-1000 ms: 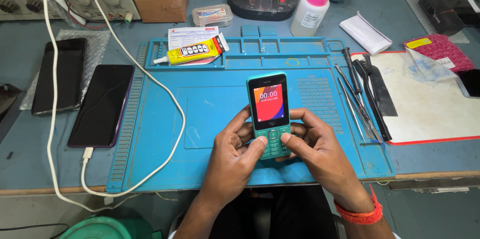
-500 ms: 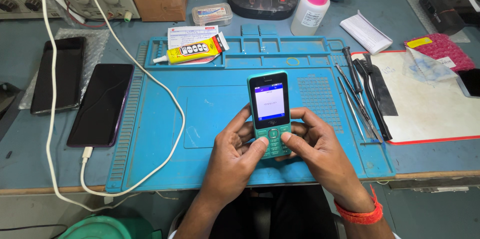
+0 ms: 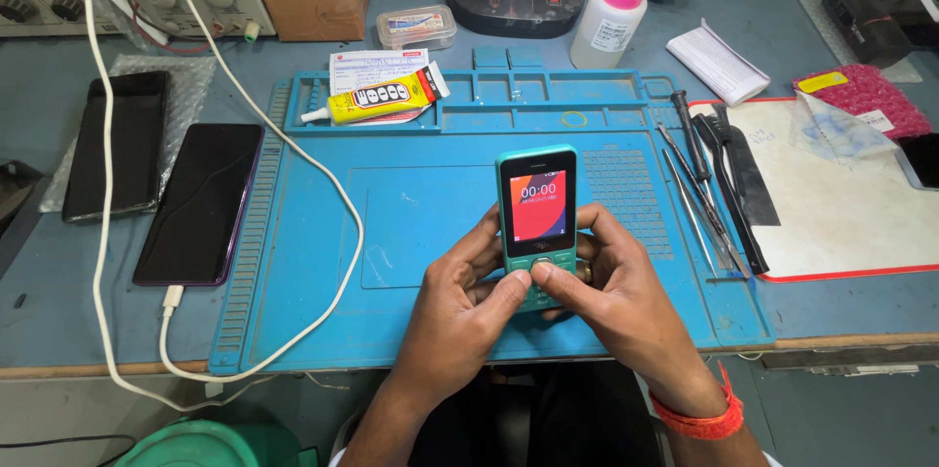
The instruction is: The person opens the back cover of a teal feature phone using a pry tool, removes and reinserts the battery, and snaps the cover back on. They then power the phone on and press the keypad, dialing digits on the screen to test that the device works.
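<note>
Keypad phone (image 3: pixel 536 218) in both hands

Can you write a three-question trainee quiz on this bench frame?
1. True or false: both hands hold the teal keypad phone.
2. The glue tube is: A red, B yellow, C white?
3. What is the white cable plugged into?

Key:
1. True: left hand and right hand grip it, thumbs on the keypad.
2. B.
3. The dark smartphone lying left of the blue mat.
</note>
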`<action>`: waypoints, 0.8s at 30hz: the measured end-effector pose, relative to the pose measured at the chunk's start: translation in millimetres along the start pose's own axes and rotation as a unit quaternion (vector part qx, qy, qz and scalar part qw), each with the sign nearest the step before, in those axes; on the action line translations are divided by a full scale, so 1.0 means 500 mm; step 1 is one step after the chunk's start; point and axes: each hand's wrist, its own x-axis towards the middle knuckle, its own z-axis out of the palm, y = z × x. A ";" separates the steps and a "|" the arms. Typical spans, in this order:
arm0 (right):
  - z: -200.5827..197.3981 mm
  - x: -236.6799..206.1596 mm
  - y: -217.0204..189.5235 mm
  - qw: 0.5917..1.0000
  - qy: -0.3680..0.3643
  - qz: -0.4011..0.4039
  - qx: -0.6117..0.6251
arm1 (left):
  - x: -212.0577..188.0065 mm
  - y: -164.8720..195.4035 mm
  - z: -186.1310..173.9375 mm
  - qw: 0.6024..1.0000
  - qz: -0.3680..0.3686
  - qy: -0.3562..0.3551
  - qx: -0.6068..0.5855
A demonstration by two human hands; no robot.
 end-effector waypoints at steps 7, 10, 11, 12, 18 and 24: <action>-0.001 -0.001 0.000 1.000 -0.006 0.009 0.022 | 0.001 -0.001 0.001 1.000 -0.004 0.008 0.004; -0.002 -0.002 0.000 1.000 -0.009 0.011 0.022 | 0.000 -0.001 0.001 1.000 -0.007 0.009 -0.004; -0.003 -0.003 0.000 1.000 -0.010 0.011 0.020 | 0.000 -0.001 0.001 1.000 -0.007 0.010 -0.007; -0.005 -0.002 -0.001 1.000 -0.012 0.012 0.016 | 0.000 -0.002 0.002 1.000 -0.007 0.011 -0.010; -0.012 0.000 -0.003 0.999 -0.024 0.024 0.012 | 0.002 -0.005 0.002 0.999 0.010 0.007 -0.044; -0.010 -0.001 0.003 0.999 -0.016 0.018 0.029 | 0.000 -0.001 0.002 1.000 0.003 0.003 -0.024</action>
